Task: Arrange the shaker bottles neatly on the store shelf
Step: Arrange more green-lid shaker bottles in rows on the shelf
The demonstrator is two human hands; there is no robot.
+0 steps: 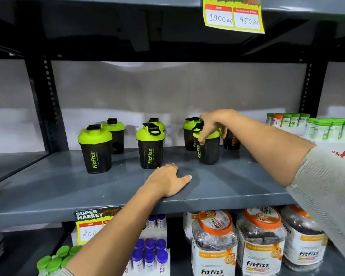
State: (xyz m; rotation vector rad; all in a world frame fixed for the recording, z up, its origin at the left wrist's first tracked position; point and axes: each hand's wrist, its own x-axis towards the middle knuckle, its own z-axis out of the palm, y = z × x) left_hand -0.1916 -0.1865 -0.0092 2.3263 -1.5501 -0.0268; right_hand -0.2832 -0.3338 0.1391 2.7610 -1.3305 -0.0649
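Note:
Several dark shaker bottles with lime-green lids stand in pairs on the grey shelf (237, 176). The front left bottle (97, 150) has another (116, 135) behind it. The middle front bottle (150, 150) hides most of the one (157, 123) behind it. My right hand (213, 124) grips the lid of the front right bottle (208, 150), which tilts slightly. Behind it stand a green-lidded bottle (189, 136) and a dark bottle with red print (231, 141), partly hidden by my arm. My left hand (168, 181) lies flat on the shelf near its front edge, fingers spread, holding nothing.
Small green-capped tubes (327, 128) crowd the shelf's right end on a white box. A yellow price tag (233, 14) hangs from the shelf above. Below stand large Fitfizz jars (213, 246), purple-capped tubes (149, 253) and another price tag (90, 226). Black uprights frame both sides.

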